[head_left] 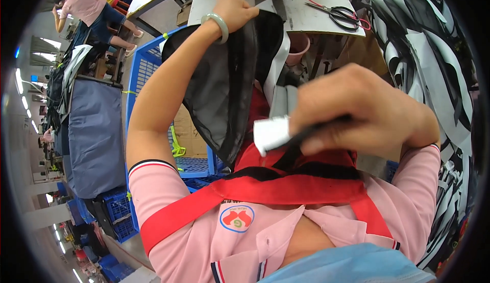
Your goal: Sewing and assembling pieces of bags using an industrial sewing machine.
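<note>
My left hand (236, 13), with a pale bangle at its wrist, is closed on the top edge of a dark grey and black fabric piece (217, 89). The piece hangs from the table edge down toward my lap. My right hand (357, 107), smeared by motion, is raised in front of my chest. Its fingers are curled round a black strip (311, 134), and a white piece (270, 134) sticks out beside the thumb side. Whether the strip and the white piece are joined, I cannot tell. Beneath is my red apron (286, 190).
Red-handled scissors (339, 15) lie on the white table (306, 20). To the left stands a blue plastic crate (191, 165). Black and white fabric strips (434, 53) hang at the right. A pink bucket (298, 48) sits under the table. Another person (94, 12) stands at the far left.
</note>
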`<move>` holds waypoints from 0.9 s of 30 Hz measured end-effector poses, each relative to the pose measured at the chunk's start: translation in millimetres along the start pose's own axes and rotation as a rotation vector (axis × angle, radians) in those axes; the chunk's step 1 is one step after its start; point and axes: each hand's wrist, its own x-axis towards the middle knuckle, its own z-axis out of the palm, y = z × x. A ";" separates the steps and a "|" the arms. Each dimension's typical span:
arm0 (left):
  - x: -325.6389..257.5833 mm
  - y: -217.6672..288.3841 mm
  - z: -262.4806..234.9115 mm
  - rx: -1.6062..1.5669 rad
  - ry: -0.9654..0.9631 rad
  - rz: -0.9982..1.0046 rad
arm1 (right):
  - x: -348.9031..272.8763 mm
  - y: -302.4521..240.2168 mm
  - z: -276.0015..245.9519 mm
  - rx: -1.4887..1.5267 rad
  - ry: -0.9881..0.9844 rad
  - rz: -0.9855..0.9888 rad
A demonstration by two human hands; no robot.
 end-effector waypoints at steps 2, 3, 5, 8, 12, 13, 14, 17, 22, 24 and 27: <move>-2.5 -18.7 5.3 0.005 -0.010 -0.024 | -4.2 -12.0 -6.5 0.094 -0.030 -0.004; -5.6 -31.3 8.9 0.009 -0.022 -0.049 | -5.7 -9.2 -7.1 0.097 -0.034 -0.008; -8.9 -61.7 19.1 -0.007 0.020 -0.079 | -6.7 -6.2 -8.4 -0.009 0.059 0.018; -8.6 -77.6 31.4 0.043 0.044 -0.125 | -10.7 -0.6 -14.0 -0.076 0.072 0.110; -9.4 -78.0 35.7 -0.007 -0.090 -0.313 | -6.9 -2.2 -17.4 -0.074 0.045 0.219; -11.5 -74.9 35.4 -0.078 -0.105 -0.357 | -5.9 -2.5 -17.4 -0.066 0.015 0.242; -10.3 -69.3 37.2 -0.080 -0.106 -0.351 | -4.7 -5.6 -18.0 -0.070 0.019 0.246; -14.0 -35.7 45.2 -0.242 -0.091 -0.178 | 0.6 -10.9 -16.2 0.021 -0.162 0.382; -16.5 44.5 -0.1 -0.650 -0.160 -0.004 | 0.2 51.4 1.0 -0.150 0.024 0.238; -4.0 42.1 -2.2 -0.615 -0.072 0.009 | 2.1 66.0 -4.7 -0.123 0.052 0.419; 17.8 12.5 2.4 -0.502 0.037 0.013 | 3.1 69.8 0.3 0.090 0.030 0.443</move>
